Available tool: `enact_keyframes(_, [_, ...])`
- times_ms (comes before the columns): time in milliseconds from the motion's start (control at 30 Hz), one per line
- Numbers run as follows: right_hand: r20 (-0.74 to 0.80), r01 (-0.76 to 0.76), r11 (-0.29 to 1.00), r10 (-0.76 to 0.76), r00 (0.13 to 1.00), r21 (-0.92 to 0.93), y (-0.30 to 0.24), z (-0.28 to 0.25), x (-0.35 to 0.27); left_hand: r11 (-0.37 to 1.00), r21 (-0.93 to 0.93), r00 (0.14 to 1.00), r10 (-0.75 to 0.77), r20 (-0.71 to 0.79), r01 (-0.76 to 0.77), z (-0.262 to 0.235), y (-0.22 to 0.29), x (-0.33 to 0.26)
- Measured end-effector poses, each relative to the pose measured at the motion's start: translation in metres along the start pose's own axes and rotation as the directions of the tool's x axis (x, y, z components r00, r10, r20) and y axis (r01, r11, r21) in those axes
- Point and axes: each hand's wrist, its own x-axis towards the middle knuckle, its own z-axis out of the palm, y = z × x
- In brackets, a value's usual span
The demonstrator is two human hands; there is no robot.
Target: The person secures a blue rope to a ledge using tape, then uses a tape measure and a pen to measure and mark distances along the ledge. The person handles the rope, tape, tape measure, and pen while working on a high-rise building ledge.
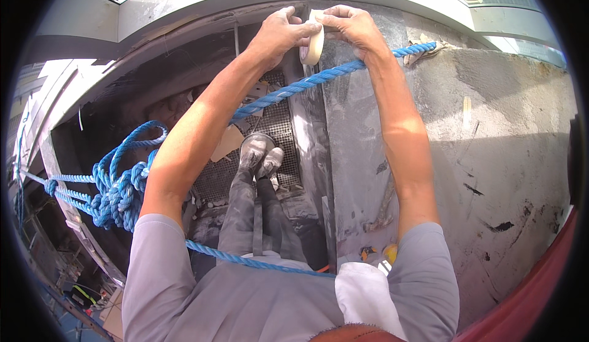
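Note:
Both arms reach up and away from me toward a cream roll of masking tape (pixel 315 49) held upright at the far middle. My left hand (pixel 281 33) is closed on the roll's left side, with its fingertips at the ring. From the other side my right hand (pixel 354 28) pinches the roll's upper edge, thumb and forefinger on the tape. Whether a strip is pulled loose there is too small to tell. Just below the hands, a thick blue rope (pixel 300 85) runs slantwise, passing near my right wrist.
A large knotted bundle of blue rope (pixel 119 188) hangs at the left, and another rope length (pixel 245 260) crosses at my waist. My shoes (pixel 261 152) stand on a dark mesh grating (pixel 215 179) strewn with debris. A grey concrete slab (pixel 509 182) fills the right, under a pale metal frame (pixel 202 1).

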Motion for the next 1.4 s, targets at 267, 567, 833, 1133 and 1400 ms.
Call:
enact_keyframes(267, [-0.029, 0.102, 0.959, -0.113, 0.993, -0.265, -0.005, -0.020, 0.051, 0.960, 0.276, 0.996, 0.022, 0.092, -0.046, 0.017, 0.002, -0.010])
enact_keyframes(567, [-0.185, 0.076, 0.812, -0.221, 0.958, -0.578, 0.010, -0.008, 0.071, 0.758, -0.525, 0.912, -0.399, 0.095, 0.386, 0.035, -0.015, 0.014])
enact_keyframes(833, [-0.243, 0.140, 0.766, -0.363, 0.899, -0.628, 0.028, -0.001, 0.077, 0.687, -0.576, 0.841, -0.541, -0.001, 0.442, 0.040, -0.016, 0.029])
enact_keyframes(1133, [-0.261, 0.143, 0.833, -0.323, 0.910, -0.535, 0.027, 0.005, 0.067, 0.798, -0.420, 0.847, -0.520, -0.114, 0.433, 0.039, -0.033, 0.050])
enact_keyframes(1400, [-0.244, 0.220, 0.794, -0.417, 0.876, -0.566, 0.035, 0.004, 0.073, 0.725, -0.451, 0.788, -0.611, -0.073, 0.520, 0.036, -0.041, 0.050])
